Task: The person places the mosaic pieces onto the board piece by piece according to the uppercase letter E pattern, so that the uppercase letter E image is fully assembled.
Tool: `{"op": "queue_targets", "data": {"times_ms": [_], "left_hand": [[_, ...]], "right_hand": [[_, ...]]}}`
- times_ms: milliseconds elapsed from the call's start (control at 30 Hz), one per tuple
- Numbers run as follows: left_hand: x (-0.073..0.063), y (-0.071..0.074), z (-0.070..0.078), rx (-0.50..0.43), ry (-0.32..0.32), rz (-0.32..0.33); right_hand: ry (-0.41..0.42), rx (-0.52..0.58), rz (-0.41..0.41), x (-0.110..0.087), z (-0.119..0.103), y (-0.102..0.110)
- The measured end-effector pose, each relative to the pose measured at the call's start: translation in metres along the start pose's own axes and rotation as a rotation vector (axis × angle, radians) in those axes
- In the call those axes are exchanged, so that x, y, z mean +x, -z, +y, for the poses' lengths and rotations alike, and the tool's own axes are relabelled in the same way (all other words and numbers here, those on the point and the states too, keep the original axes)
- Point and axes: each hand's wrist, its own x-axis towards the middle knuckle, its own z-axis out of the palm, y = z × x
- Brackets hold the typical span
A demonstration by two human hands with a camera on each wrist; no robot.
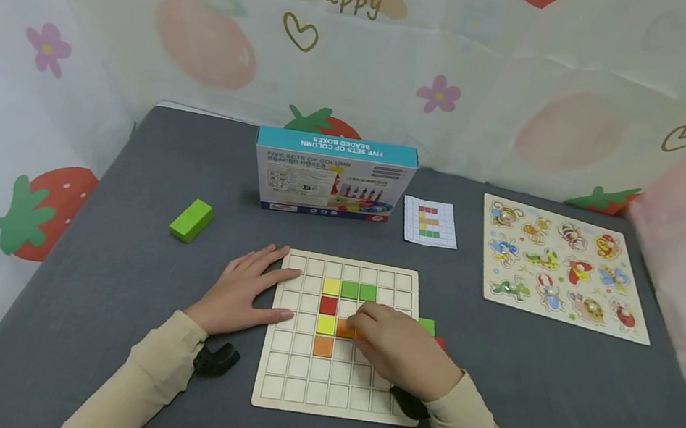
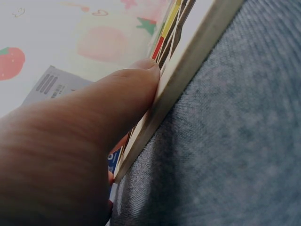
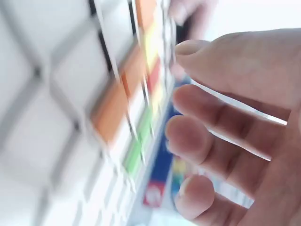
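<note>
A pale wooden grid board (image 1: 337,394) lies flat on the table. My left hand (image 1: 242,293) rests along its left edge with spread fingers; in the left wrist view the thumb (image 2: 117,96) touches the rim. Over the middle of the board is my right hand (image 1: 406,347), its fingertips by the orange tiles (image 1: 344,328). The right wrist view shows those fingers (image 3: 188,139) loosely bent with nothing between them, beside two orange tiles (image 3: 110,113). Other squares hold yellow (image 1: 331,286), green (image 1: 358,291), red (image 1: 328,305) and orange (image 1: 323,346) tiles.
Behind the board stands a box (image 1: 327,183) with a small pattern card (image 1: 430,223) beside it. An insect puzzle board (image 1: 566,267) lies at right, a green block (image 1: 191,220) at left. Green (image 1: 427,326) and red pieces (image 1: 440,342) show past the board's right edge.
</note>
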Motion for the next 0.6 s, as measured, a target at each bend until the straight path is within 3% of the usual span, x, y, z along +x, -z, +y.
{"op": "queue_targets", "data": {"times_ms": [167, 367, 600], "left_hand": [[0.000, 0.001, 0.000, -0.007, 0.007, -0.002], [0.001, 0.000, -0.001, -0.007, 0.014, -0.004], [0.000, -0.003, -0.003, -0.003, 0.004, 0.009]], "right_hand": [[-0.137, -0.022, 0.052, -0.027, 0.029, 0.013], [-0.310, -0.004, -0.056, -0.050, 0.049, 0.015], [-0.307, -0.022, -0.036, -0.056, 0.056, 0.006]]}}
